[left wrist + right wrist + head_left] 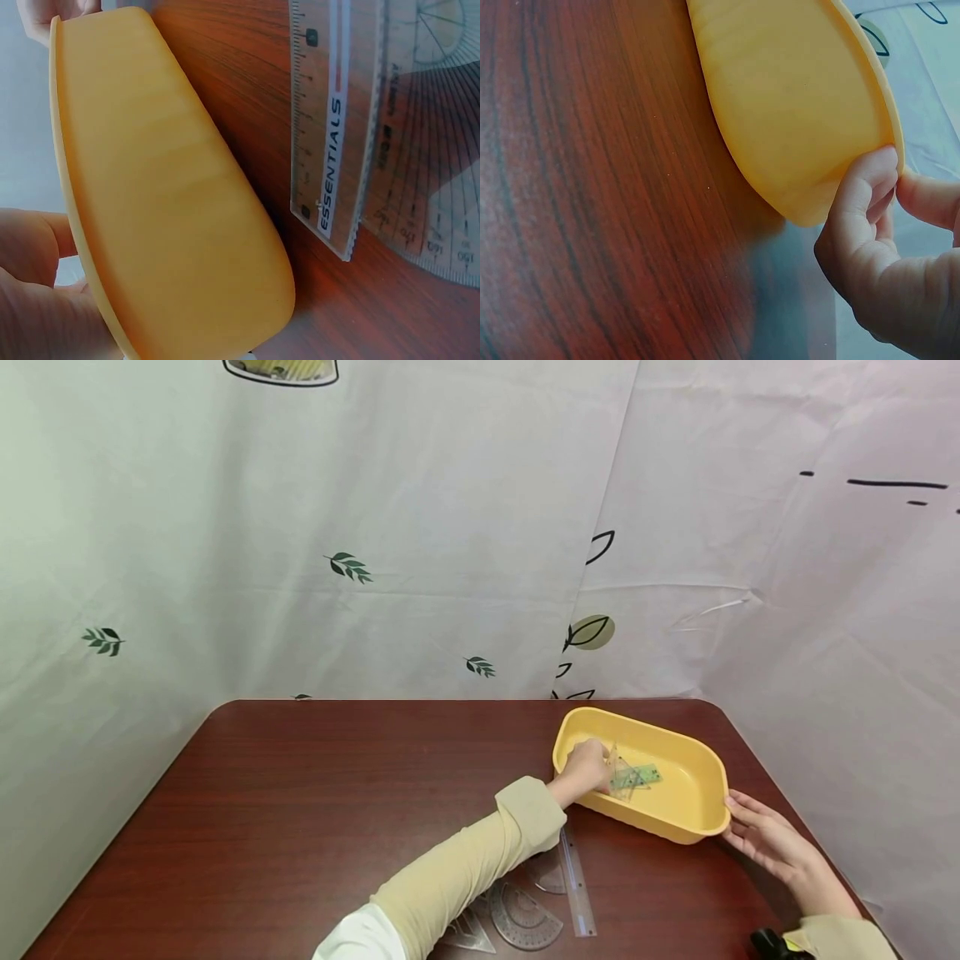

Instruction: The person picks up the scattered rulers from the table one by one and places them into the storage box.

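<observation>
A yellow basket sits at the table's right side. My left hand reaches over its near-left wall, fingers curled at a clear set square that stands tilted beside a green ruler; the fingertips are mostly hidden. In the left wrist view, the basket's wall covers the fingers of that hand. At the basket's right end, my right hand grips the rim, with the thumb outside one side and the fingers against the wall, as the right wrist view shows the hand closely.
Below my left forearm on the table lie a long clear ruler, a round-edged protractor, another protractor and a clear set square, partly under the sleeve. A patterned cloth hangs behind and beside the table.
</observation>
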`<state>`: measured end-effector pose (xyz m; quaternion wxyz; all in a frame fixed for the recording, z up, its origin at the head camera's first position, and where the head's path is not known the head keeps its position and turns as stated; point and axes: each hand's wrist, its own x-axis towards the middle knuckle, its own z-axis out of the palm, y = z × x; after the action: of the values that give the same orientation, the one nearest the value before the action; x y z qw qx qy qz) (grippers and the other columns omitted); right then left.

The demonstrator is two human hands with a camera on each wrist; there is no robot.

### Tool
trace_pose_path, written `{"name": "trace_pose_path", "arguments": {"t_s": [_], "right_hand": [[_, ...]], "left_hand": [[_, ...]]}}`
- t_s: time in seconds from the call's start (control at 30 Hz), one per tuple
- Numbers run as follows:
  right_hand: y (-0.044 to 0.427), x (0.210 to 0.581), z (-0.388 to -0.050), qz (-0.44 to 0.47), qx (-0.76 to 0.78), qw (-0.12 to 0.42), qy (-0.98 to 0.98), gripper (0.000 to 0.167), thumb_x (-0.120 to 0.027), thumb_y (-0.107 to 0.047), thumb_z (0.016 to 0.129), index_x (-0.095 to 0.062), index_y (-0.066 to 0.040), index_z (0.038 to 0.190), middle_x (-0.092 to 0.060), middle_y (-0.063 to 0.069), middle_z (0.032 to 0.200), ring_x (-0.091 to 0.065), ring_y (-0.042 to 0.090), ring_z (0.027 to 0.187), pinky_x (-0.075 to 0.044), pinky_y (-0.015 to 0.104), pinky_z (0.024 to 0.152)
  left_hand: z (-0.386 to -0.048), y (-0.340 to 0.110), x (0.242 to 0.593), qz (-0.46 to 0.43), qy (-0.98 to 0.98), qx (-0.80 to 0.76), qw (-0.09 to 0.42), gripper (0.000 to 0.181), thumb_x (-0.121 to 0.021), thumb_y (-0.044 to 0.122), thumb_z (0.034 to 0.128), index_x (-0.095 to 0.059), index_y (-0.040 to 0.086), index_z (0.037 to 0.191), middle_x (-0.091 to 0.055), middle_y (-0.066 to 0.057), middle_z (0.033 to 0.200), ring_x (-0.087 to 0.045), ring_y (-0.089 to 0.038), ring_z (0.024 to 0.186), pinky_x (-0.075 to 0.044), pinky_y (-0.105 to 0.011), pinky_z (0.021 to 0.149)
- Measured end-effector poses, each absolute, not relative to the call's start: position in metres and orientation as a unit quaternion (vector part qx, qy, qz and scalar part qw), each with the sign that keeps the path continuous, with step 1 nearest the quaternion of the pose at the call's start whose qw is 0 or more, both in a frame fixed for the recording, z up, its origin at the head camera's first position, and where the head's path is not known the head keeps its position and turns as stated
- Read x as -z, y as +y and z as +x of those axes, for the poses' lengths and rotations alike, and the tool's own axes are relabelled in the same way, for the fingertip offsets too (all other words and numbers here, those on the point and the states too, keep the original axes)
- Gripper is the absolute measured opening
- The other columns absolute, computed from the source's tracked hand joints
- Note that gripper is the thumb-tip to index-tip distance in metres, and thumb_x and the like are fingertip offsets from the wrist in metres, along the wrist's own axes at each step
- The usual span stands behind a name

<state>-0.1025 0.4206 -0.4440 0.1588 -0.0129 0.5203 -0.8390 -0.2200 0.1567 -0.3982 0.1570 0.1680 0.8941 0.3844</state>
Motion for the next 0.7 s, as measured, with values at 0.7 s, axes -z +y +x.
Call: {"name": "trace_pose_path", "arguments": {"t_s": [0.7], "right_hand": [[0.4208, 0.4440, -0.1010, 0.002, 0.833, 0.162, 0.528, 0.033, -0.036, -0.013, 0.104, -0.066, -0.027, 0.106, -0.065, -0.009, 0.101, -0.063, 0.006, 0.092, -0.053, 0.020, 0.080]], "left_hand": [[-0.2207, 0.1600, 0.4045, 0.152, 0.912, -0.337, 0.177, 0.053, -0.056, -0.007, 0.0829, -0.021, 0.017, 0.051, -0.009, 0.005, 0.051, -0.006, -0.008, 0.047, -0.013, -0.022, 0.042]]}}
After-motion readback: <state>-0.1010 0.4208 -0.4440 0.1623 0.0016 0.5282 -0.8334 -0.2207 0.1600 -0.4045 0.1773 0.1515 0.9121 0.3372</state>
